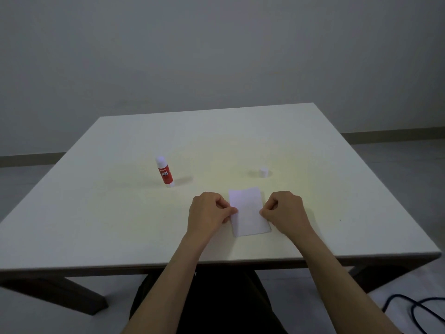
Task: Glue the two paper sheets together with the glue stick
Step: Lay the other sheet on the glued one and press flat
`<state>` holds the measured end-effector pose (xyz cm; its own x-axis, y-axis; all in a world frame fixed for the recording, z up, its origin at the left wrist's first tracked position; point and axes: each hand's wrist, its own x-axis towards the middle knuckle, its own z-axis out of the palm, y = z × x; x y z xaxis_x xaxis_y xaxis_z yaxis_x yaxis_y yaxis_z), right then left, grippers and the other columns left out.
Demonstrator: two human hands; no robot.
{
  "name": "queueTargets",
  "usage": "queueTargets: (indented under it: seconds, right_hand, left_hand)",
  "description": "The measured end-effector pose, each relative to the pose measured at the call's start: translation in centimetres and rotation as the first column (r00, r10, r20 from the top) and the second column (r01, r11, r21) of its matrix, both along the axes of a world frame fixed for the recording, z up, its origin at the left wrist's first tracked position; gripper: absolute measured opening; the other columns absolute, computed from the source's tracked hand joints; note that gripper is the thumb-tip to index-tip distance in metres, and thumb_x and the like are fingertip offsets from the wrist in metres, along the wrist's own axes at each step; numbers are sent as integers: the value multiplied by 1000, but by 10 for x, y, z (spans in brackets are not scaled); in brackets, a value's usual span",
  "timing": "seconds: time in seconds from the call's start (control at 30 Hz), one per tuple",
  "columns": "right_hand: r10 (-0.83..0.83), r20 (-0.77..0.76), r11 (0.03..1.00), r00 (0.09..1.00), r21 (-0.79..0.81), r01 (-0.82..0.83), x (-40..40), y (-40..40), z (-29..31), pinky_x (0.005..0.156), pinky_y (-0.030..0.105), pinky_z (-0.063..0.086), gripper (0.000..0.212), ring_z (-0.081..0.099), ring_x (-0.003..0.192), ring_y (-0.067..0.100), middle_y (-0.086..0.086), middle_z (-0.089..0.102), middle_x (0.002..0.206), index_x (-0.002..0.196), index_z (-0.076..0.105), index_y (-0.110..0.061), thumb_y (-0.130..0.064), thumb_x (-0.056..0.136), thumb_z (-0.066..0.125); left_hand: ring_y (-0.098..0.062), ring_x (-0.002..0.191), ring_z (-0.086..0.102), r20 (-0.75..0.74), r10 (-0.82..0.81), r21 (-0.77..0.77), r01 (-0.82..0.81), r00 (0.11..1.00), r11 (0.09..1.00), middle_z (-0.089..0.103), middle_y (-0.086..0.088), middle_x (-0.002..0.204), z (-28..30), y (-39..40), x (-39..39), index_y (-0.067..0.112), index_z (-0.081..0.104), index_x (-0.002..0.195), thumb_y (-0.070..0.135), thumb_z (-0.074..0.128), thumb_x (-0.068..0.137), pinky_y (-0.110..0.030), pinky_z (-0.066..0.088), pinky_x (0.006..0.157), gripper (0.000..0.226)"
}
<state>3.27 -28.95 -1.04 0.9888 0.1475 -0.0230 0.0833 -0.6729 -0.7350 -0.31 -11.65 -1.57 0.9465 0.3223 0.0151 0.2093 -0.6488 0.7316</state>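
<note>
A small white paper rectangle (249,213) lies flat on the white table (120,225) near its front edge; I cannot tell whether it is one sheet or two stacked. My left hand (208,213) pinches its left edge with thumb and forefinger. My right hand (285,212) pinches its right edge the same way. The glue stick (164,171), red label and white ends, stands upright and uncapped to the far left of the paper. Its white cap (263,172) stands apart, beyond the paper to the right.
The table's front edge (216,263) runs just above my lap. Dark table legs (72,297) show below at both sides. A dark cable (414,309) lies on the floor at the lower right. A grey wall stands behind the table.
</note>
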Motion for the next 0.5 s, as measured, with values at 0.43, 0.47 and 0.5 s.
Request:
queueTargets:
  seconds: [0.43,0.47,0.5]
  right_hand:
    - [-20,48,997,999,-77,24,-2,6,-2,57,30,39,21,51,68,22,15,63,73,58,51,-6,-3,75,63]
    - [-24,56,997,998,-73,28,-2,7,-3,56,29,38,23,51,68,22,14,63,72,57,50,-7,-4,75,64]
    - [-22,65,997,998,-74,27,-2,8,-4,56,28,36,27,50,67,21,12,61,71,55,47,-10,-5,75,64]
  left_hand:
    - [-14,142,23,-110,-385,432,393,916,812,28,13,155,-15,14,-7,28,33,144,47,52,87,-33,21,110,63]
    - [-13,146,14,-166,-405,450,434,899,780,22,16,157,-16,18,-8,30,29,145,51,47,88,-36,14,113,64]
    - [-12,147,6,-207,-414,451,462,887,764,17,19,157,-17,22,-8,32,25,146,54,44,89,-38,7,116,65]
